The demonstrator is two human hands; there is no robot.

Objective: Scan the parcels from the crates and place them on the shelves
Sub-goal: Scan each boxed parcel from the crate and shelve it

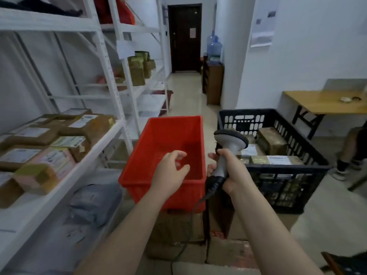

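The right hand [231, 171] grips the scanner [228, 149], ready to scan. The left hand [170, 169] hangs loose and holds nothing over the red crate [139, 171], maybe to grab a parcel [276, 159].

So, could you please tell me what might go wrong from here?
1. The black cable hanging from the grey handheld scanner in the right hand trails over the cardboard boxes and could snag.
2. The left hand hovers over the red plastic crate, which looks empty; the brown parcels sit in the black slatted crate.
3. The white shelf is crowded, so a front parcel might be knocked off.
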